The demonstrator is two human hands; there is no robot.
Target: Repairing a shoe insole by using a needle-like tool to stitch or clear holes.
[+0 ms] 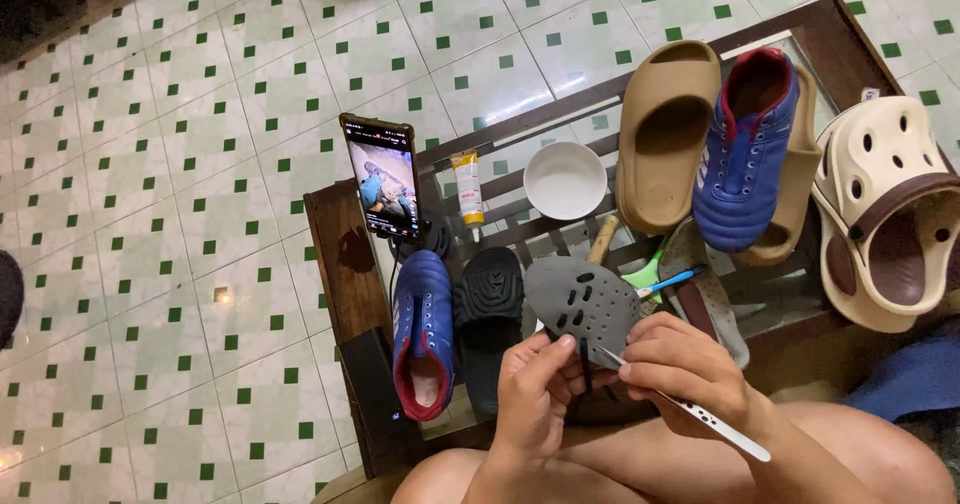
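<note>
The person sits over a low glass-topped table (345, 264) with both hands close together just above their knees. The left hand (535, 389) is closed around the near edge of a grey perforated clog (583, 304), thumb and fingers pinching it so the toe points away. The right hand (685, 369) grips a slim white tool (700, 414), its tip touching the clog beside the left thumb and its handle running back over the right wrist.

Just beyond the left hand lie a black slide sandal (489, 314) and, further left, a blue shoe with red lining (422, 339). A phone (382, 176) stands propped beyond those, its screen lit. A small yellow tube (467, 188) and a white bowl (565, 180) sit well beyond the hands. Past the right hand lie a tan slide (665, 134), a second blue shoe (748, 154) resting on another tan slide, and a cream clog with a brown strap (885, 214) far to the right. A blue-handled brush (668, 283) lies just beyond the right knuckles.
</note>
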